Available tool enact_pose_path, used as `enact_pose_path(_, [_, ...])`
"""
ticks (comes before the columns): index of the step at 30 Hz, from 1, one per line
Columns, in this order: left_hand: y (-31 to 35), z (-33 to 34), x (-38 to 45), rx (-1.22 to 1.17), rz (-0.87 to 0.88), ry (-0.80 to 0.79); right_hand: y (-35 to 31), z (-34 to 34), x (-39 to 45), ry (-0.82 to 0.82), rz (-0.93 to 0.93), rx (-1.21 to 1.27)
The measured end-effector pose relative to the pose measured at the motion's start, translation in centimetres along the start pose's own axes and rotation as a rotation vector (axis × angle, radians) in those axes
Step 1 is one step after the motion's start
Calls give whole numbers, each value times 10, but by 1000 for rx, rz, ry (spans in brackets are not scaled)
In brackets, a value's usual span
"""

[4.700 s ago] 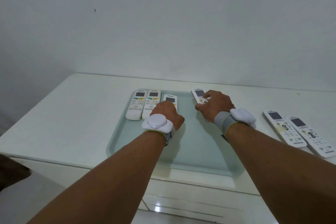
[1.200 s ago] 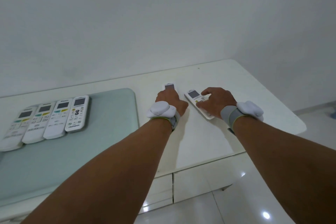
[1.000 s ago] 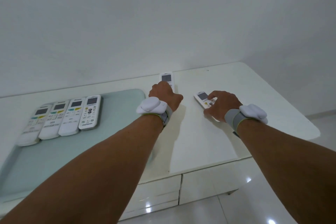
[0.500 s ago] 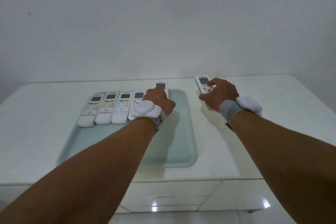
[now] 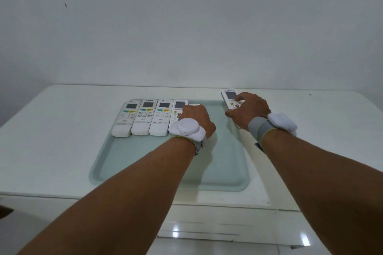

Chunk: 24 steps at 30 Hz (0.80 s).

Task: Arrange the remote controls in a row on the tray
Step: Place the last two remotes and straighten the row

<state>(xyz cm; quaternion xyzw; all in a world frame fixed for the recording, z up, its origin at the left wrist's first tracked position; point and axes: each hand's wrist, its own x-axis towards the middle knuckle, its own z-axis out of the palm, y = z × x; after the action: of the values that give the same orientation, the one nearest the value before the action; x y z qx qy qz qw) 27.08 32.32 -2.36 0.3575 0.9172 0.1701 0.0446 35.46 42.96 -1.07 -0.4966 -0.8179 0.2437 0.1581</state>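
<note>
A pale green tray (image 5: 226, 170) lies on the white table (image 5: 47, 151). Several white remotes stand side by side along its far left: the leftmost remote (image 5: 125, 118), a second remote (image 5: 144, 117), a third remote (image 5: 161, 117) and a fourth remote (image 5: 178, 107), partly behind my wrist. My left hand (image 5: 196, 119) is closed over a fifth remote (image 5: 194, 105), of which only the top edge shows, right beside the fourth. My right hand (image 5: 248, 109) grips a sixth remote (image 5: 230, 97) at the tray's far right edge.
White tracker pucks sit on both wrists, the right one on a grey band (image 5: 260, 127). The table backs onto a plain white wall (image 5: 186, 27). A drawer front (image 5: 207, 227) shows below the table's near edge, with glossy floor beneath.
My left hand has carried its remote further left on the tray, up against the fourth remote. My right hand has brought its remote from the table toward the tray's right edge.
</note>
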Motion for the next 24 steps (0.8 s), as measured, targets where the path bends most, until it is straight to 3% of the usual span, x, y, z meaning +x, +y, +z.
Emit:
enact_pose_path(15, [-10, 2, 13, 27, 37, -50, -5, 15, -12, -81, 9, -42])
enact_pose_path(24, [-65, -34, 16, 16, -97, 91, -24, 39, -24, -153, 38, -91])
